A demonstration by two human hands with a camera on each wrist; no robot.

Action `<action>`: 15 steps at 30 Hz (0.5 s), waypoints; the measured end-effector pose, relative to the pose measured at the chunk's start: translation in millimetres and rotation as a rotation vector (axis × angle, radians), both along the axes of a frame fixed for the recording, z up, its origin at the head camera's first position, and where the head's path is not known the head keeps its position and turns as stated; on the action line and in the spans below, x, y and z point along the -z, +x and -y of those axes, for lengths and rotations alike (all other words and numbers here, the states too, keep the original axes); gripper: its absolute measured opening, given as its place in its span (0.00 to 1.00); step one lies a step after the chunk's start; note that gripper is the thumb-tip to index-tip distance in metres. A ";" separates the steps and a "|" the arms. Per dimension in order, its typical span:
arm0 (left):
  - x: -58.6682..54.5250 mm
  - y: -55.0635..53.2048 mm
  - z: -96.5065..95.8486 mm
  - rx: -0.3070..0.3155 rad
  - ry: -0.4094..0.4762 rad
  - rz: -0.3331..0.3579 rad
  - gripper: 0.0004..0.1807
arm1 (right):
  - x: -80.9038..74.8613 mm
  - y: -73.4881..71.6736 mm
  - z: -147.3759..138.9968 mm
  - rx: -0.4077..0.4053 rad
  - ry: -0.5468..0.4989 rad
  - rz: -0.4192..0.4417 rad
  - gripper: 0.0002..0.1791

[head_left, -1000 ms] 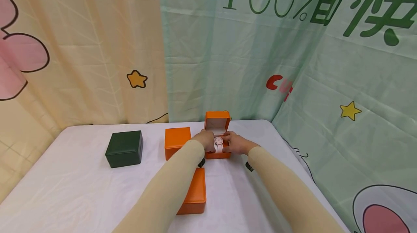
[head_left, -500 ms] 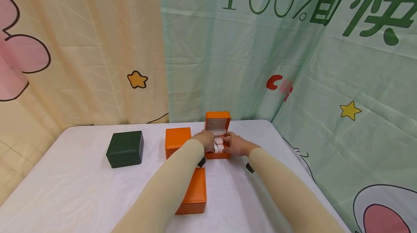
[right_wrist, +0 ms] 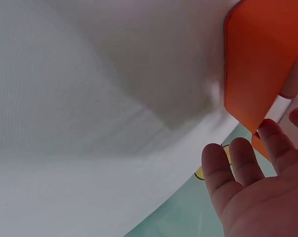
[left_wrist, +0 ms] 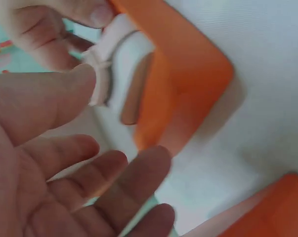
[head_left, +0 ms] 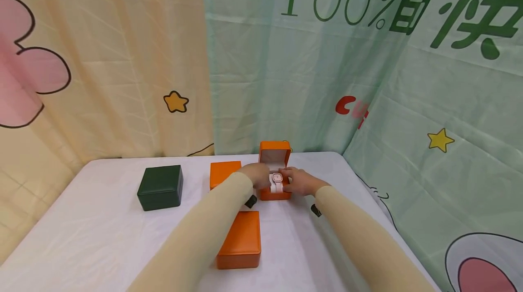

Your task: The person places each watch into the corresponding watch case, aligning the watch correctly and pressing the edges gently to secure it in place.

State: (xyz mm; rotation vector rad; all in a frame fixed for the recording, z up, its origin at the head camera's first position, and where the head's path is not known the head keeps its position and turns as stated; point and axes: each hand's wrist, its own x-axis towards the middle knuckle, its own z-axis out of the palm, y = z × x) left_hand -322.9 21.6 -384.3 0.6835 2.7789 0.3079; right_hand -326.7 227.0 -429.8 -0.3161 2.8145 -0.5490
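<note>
An orange watch box [head_left: 275, 196] stands with its lid up near the far edge of the table. On a pale cushion inside lies a wristwatch [head_left: 277, 178] with a whitish strap. My left hand [head_left: 259, 175] is at the box's left side; in the left wrist view its fingers are loosely spread, and its thumb overlaps the watch [left_wrist: 102, 79]. Whether that thumb touches it is unclear. At the right side, my right hand [head_left: 302, 182] has thumb and forefinger beside the cushion, while another finger touches the box [right_wrist: 267, 59]. Its outer fingers [right_wrist: 217, 165] reach out fairly straight.
Left of the open box stands a closed orange box [head_left: 224, 171], partly behind my left sleeve. Another closed orange box [head_left: 243, 237] is nearer to me. A dark green box [head_left: 161, 186] sits farther left on the white table [head_left: 94, 219]. Printed curtains [head_left: 261, 78] hang behind.
My left hand has shifted slightly up and away from the watch, showing more of it. The right hand stays at the box. The whole head view has drifted slightly right and down.
</note>
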 end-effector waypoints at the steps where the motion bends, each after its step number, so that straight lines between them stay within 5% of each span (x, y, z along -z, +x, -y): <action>1: -2.1 -1.7 1.3 0.011 0.015 -0.014 0.15 | -0.8 -0.1 -1.4 0.002 -0.011 -0.002 0.38; 5: -13.2 -7.9 8.8 -0.019 0.144 -0.075 0.21 | -8.3 -2.3 -7.8 0.022 -0.045 -0.057 0.30; 9: -22.2 -13.8 17.6 -0.112 0.321 -0.143 0.19 | -20.5 -4.7 -12.8 0.133 -0.075 -0.166 0.20; 15: -22.6 -22.9 24.0 -0.190 0.473 -0.118 0.35 | -38.4 -12.9 -13.1 0.281 -0.240 -0.251 0.28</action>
